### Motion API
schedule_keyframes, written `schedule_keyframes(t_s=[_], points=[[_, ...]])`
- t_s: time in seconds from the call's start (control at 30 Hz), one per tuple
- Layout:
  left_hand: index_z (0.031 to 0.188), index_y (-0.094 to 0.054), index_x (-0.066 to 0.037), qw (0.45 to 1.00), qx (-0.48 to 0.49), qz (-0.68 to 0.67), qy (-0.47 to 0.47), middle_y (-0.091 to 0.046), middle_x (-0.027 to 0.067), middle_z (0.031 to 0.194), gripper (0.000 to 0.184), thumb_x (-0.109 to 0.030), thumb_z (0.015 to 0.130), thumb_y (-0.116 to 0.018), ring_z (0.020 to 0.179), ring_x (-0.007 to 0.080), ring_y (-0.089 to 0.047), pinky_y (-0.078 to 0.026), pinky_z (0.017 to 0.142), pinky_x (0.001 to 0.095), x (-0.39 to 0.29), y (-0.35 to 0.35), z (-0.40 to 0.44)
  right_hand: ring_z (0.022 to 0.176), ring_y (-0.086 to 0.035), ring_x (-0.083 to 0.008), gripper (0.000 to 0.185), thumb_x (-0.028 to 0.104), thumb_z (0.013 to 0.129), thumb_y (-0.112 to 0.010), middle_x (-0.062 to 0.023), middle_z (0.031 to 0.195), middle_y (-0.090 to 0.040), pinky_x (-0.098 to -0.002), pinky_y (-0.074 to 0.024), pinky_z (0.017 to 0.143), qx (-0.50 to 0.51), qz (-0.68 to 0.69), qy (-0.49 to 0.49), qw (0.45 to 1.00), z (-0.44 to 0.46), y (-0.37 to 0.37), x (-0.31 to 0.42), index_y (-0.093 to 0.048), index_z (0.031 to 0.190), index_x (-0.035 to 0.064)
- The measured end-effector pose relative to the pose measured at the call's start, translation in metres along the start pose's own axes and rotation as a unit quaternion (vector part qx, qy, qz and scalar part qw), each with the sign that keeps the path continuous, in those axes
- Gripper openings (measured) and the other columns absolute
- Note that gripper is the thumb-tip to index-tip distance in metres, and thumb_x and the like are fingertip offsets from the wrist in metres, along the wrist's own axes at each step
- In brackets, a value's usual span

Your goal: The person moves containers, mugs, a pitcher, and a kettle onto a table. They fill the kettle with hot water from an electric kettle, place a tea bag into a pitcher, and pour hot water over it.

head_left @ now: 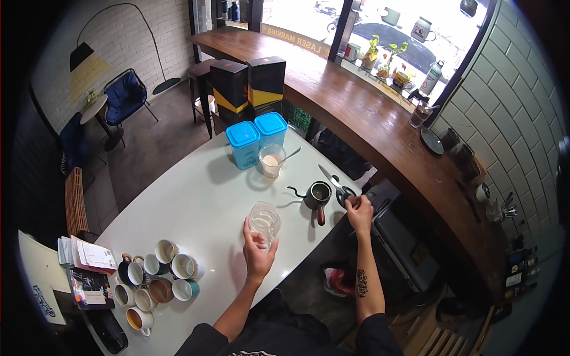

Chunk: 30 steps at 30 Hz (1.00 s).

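Observation:
My left hand is wrapped round the side of a clear glass carafe on the white table. At the table's right edge my right hand has its fingers closed at the dark handles of a pair of scissors; the blades point away to the left. Between the hands stands a dark gooseneck kettle with a wooden handle, its spout toward the left. Farther back is a clear cup with pale powder and a spoon, touching or close to two blue-lidded tubs.
Several mugs cluster on the white table's left front, beside papers. Dark boxes stand behind the tubs. A wooden counter curves along the window and right wall.

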<state>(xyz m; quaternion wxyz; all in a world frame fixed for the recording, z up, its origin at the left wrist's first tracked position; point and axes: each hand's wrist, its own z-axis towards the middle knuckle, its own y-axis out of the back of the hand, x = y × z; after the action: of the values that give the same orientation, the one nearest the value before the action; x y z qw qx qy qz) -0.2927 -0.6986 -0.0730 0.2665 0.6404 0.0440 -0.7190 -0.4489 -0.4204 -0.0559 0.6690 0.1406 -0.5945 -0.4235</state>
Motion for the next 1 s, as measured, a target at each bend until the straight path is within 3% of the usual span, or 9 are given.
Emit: schedule_keyframes(t_s=[0.13,0.23,0.37,0.47,0.53,0.7,0.73,0.83,1.0], points=[[0.130,-0.047,-0.004,0.993,-0.081,0.006,-0.085,-0.052,0.0028,0.079,0.057,-0.007,0.081,-0.076,0.068,0.0109,-0.050,-0.040,0.054,0.0255,-0.009,-0.007,-0.010,0.080,-0.072,-0.0336,0.037,0.027,0.073,-0.080,-0.0186,0.083,-0.072,-0.0411,-0.0558,0.074,0.066,-0.058,0.017,0.996,-0.021,-0.020,-0.027,-0.068,0.091,-0.0024],[0.109,-0.063,-0.004,0.991,0.070,-0.090,-0.067,-0.051,-0.0006,0.070,0.026,-0.008,0.086,-0.073,0.058,0.0081,-0.049,-0.043,0.051,0.0237,-0.027,-0.019,-0.017,0.085,-0.071,-0.0365,0.040,0.030,0.073,-0.079,-0.0200,0.086,-0.072,-0.0440,-0.0558,0.077,0.111,-0.090,0.003,0.990,-0.034,-0.031,-0.022,-0.068,0.094,-0.0018],[0.123,-0.059,-0.003,0.961,0.259,-0.093,0.014,-0.061,0.0068,0.087,0.037,-0.017,0.091,-0.069,0.075,0.0138,-0.063,-0.054,0.066,0.0277,-0.026,-0.037,-0.007,0.088,-0.070,-0.0394,0.041,0.031,0.074,-0.077,-0.0232,0.089,-0.071,-0.0459,-0.0553,0.078,0.150,-0.067,-0.016,0.986,-0.045,-0.036,-0.010,-0.066,0.096,-0.0017],[0.140,-0.046,-0.002,0.945,0.271,0.082,-0.162,-0.061,0.0166,0.112,0.056,-0.029,0.096,-0.065,0.100,0.0245,-0.066,-0.055,0.082,0.0346,0.006,-0.066,0.005,0.095,-0.066,-0.0472,0.041,0.023,0.080,-0.074,-0.0290,0.095,-0.069,-0.0529,-0.0523,0.083,0.173,-0.051,-0.008,0.984,-0.052,-0.038,-0.005,-0.057,0.108,-0.0014],[0.147,-0.031,0.003,0.955,0.295,0.017,0.016,-0.052,0.0260,0.130,0.072,-0.036,0.096,-0.064,0.114,0.0330,-0.062,-0.052,0.093,0.0392,0.001,-0.082,0.021,0.089,-0.068,-0.0432,0.043,0.021,0.079,-0.075,-0.0258,0.091,-0.069,-0.0489,-0.0535,0.078,0.151,-0.013,0.023,0.988,-0.052,-0.052,-0.017,-0.057,0.112,-0.0015],[0.150,-0.016,0.010,0.911,0.334,-0.131,0.205,-0.049,0.0282,0.137,0.087,-0.041,0.097,-0.063,0.124,0.0320,-0.054,-0.053,0.093,0.0407,0.000,-0.116,0.052,0.064,-0.065,-0.0263,0.055,0.012,0.081,-0.074,-0.0138,0.072,-0.063,-0.0383,-0.0513,0.064,0.144,0.081,0.050,0.985,-0.066,-0.040,-0.025,-0.049,0.129,0.0000],[0.149,-0.025,0.005,0.911,0.310,-0.146,0.227,-0.055,0.0203,0.129,0.080,-0.041,0.096,-0.064,0.106,0.0250,-0.062,-0.054,0.085,0.0345,-0.001,-0.123,0.055,0.064,-0.065,-0.0263,0.055,0.012,0.081,-0.074,-0.0138,0.072,-0.063,-0.0383,-0.0513,0.064,0.138,0.080,0.045,0.986,-0.071,-0.033,-0.026,-0.049,0.129,0.0000],[0.117,-0.057,-0.005,0.829,0.358,-0.304,0.305,-0.064,0.0099,0.109,0.031,-0.031,0.101,-0.058,0.098,0.0201,-0.065,-0.058,0.085,0.0394,0.004,-0.133,0.074,0.060,-0.058,-0.0147,0.045,0.013,0.085,-0.072,-0.0066,0.068,-0.058,-0.0309,-0.0482,0.059,0.147,0.130,0.042,0.980,-0.093,-0.005,-0.030,-0.053,0.123,0.0013],[0.108,-0.060,-0.004,0.776,0.312,-0.400,0.375,-0.062,0.0022,0.086,0.027,-0.030,0.101,-0.058,0.077,0.0118,-0.063,-0.059,0.075,0.0301,0.000,-0.146,0.080,0.061,-0.058,-0.0143,0.036,0.018,0.087,-0.071,-0.0053,0.069,-0.060,-0.0305,-0.0482,0.060,0.198,0.134,0.003,0.971,-0.129,0.044,-0.050,-0.058,0.116,0.0019]])
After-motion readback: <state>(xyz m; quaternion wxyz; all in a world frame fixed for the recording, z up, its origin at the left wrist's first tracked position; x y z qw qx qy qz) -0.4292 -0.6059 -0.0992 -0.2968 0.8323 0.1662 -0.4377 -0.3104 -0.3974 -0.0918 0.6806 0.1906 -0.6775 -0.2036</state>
